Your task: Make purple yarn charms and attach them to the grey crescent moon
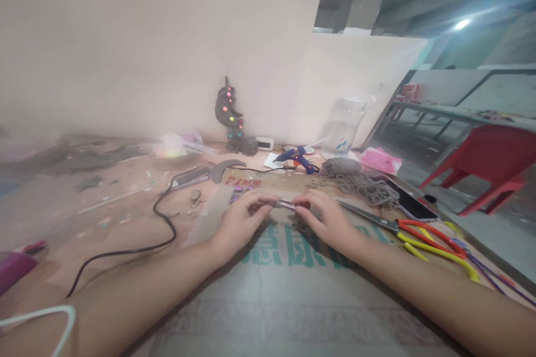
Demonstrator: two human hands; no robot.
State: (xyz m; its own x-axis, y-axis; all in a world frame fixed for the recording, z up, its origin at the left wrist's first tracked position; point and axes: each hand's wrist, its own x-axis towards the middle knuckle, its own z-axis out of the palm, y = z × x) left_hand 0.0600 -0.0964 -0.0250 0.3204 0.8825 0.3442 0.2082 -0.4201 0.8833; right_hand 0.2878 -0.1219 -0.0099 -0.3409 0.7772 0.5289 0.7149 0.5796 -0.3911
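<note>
Between my two hands is a small, thin, shiny pinkish-grey piece [287, 204], too blurred to name. My left hand [245, 220] pinches its left end between thumb and fingers. At the other end, my right hand [325, 218] grips it the same way. Both hands are just above a cardboard sheet [268, 295] printed with green characters. Small purple bits [239, 192] lie behind my left hand. To the right of my right hand are large scissors [391, 226] with red and yellow handles.
A blue glue gun [298, 157], grey yarn [368, 183], a phone [408, 201] and a clear jar [345, 128] stand or lie toward the back right. Behind my hands is a dark crescent ornament [227, 106] with coloured beads. A black cable [157, 217] crosses the left side.
</note>
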